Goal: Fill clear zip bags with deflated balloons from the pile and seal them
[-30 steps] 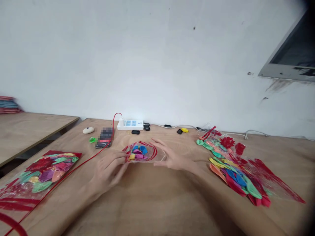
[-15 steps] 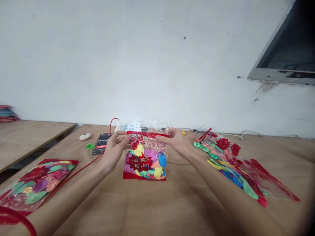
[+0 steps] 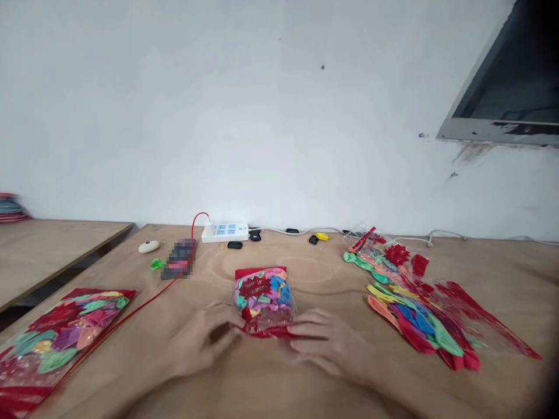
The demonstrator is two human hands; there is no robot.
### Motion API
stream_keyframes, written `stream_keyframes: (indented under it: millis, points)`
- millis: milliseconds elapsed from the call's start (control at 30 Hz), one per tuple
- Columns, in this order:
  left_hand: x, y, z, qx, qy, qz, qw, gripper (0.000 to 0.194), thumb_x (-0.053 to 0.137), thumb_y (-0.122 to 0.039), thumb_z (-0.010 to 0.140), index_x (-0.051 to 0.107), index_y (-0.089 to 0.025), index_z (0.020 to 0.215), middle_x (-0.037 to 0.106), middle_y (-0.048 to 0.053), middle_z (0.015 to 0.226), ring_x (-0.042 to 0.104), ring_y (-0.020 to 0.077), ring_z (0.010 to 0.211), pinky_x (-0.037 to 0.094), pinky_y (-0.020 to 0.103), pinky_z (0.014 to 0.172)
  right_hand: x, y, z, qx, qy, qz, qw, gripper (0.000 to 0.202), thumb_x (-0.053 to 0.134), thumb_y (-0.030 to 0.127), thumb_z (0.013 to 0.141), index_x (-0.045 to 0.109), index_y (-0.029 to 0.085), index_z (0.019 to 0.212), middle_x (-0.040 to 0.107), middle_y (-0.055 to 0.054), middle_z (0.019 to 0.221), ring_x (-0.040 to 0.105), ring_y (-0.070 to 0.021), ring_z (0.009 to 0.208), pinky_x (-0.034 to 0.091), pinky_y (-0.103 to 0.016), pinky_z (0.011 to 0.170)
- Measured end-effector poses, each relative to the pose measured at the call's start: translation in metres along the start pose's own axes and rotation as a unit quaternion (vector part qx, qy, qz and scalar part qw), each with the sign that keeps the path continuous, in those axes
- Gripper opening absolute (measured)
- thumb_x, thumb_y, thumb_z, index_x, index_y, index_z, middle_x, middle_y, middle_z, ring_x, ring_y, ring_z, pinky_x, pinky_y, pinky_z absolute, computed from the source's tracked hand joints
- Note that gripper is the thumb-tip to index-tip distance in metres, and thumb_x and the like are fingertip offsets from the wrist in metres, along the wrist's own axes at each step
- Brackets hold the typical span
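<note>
A clear bag of colourful balloons (image 3: 262,294) with red bands lies flat on the wooden table (image 3: 323,285), its printed end away from me. My left hand (image 3: 209,334) is at its near left corner, thumb and fingertips closed on the red edge. At the near right corner, my right hand (image 3: 325,343) has its fingers stretched over the edge, slightly blurred; its thumb is hard to make out.
Another balloon bag (image 3: 72,326) lies at left beside a red cable (image 3: 148,301). A phone (image 3: 179,259), a white mouse (image 3: 149,247) and a power strip (image 3: 225,233) sit farther back. Loose balloons (image 3: 414,317) and opened wrappers (image 3: 471,314) are at right.
The bag has come down from upright between my hands to flat on the table, turned around and nearer. Both hands have moved down and towards me; my right fingers have spread.
</note>
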State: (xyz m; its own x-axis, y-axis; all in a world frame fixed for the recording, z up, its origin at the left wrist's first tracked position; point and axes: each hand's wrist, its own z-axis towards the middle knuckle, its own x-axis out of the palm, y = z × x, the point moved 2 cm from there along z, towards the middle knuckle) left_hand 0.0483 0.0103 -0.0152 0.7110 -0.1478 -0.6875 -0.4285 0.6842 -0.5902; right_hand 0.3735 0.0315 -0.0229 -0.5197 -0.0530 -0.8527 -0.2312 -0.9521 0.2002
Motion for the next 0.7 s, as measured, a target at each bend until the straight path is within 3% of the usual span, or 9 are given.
stream_keyframes:
  millis: [100,200,333,400,500,600,700]
  points:
    - [0.012,-0.004,-0.014,0.052,0.052,0.09,0.993,0.022,0.064,-0.023,0.1,0.07,-0.027,0.121,0.077,0.006,0.12,0.072,0.0228,0.115,0.056,0.043,0.11,0.012,0.01,-0.011,0.005,0.059,-0.014,0.998,0.029,0.058,0.027,0.107,0.072,0.024,0.132,0.074,-0.009,0.134,0.066,-0.0258,0.131,0.056,-0.045,0.108]
    - [0.015,-0.006,-0.018,0.091,0.065,0.141,0.984,0.022,0.062,-0.021,0.102,0.071,-0.028,0.121,0.077,0.005,0.122,0.072,0.0219,0.118,0.051,0.045,0.118,0.012,0.012,-0.01,0.029,0.084,0.015,0.996,0.031,0.055,0.031,0.109,0.07,0.025,0.136,0.074,-0.007,0.134,0.063,-0.0253,0.135,0.05,-0.045,0.115]
    - [0.009,-0.006,-0.015,0.065,0.07,0.107,0.99,0.03,0.049,-0.019,0.108,0.072,-0.029,0.123,0.079,0.005,0.117,0.072,0.0216,0.117,0.05,0.044,0.119,0.008,0.003,-0.006,0.178,0.038,0.109,0.977,0.031,0.048,0.035,0.112,0.074,0.026,0.127,0.078,-0.004,0.121,0.07,-0.0206,0.118,0.052,-0.035,0.104]
    - [0.004,-0.005,-0.01,0.002,0.048,0.057,0.997,0.033,0.043,-0.025,0.11,0.076,-0.028,0.11,0.081,0.003,0.103,0.075,0.0224,0.104,0.055,0.042,0.111,0.009,-0.002,-0.003,0.273,0.006,0.143,0.951,0.038,0.042,0.04,0.114,0.076,0.024,0.109,0.079,-0.003,0.107,0.072,-0.019,0.1,0.053,-0.032,0.09]
    - [0.001,-0.003,-0.002,-0.117,0.0,0.002,0.993,0.048,0.04,-0.041,0.112,0.074,-0.024,0.082,0.076,0.0,0.083,0.071,0.021,0.079,0.059,0.033,0.085,0.012,-0.009,0.005,0.358,-0.019,0.135,0.924,0.051,0.033,0.047,0.115,0.067,0.02,0.088,0.074,-0.002,0.087,0.067,-0.0188,0.081,0.046,-0.03,0.075]
    - [0.003,0.003,0.006,-0.168,-0.021,0.001,0.986,0.057,0.039,-0.05,0.111,0.07,-0.021,0.072,0.07,-0.001,0.073,0.063,0.0186,0.067,0.05,0.026,0.062,0.015,-0.015,0.016,0.391,-0.039,0.095,0.915,0.054,0.029,0.05,0.114,0.057,0.02,0.08,0.068,-0.002,0.078,0.061,-0.0184,0.073,0.039,-0.029,0.067]
    - [0.008,0.015,0.012,-0.19,-0.04,0.022,0.981,0.059,0.04,-0.053,0.109,0.062,-0.02,0.065,0.058,-0.003,0.06,0.053,0.0155,0.056,0.037,0.024,0.052,0.018,-0.023,0.025,0.418,-0.011,0.077,0.905,0.055,0.031,0.048,0.114,0.056,0.019,0.075,0.069,-0.002,0.075,0.06,-0.0181,0.069,0.034,-0.028,0.064]
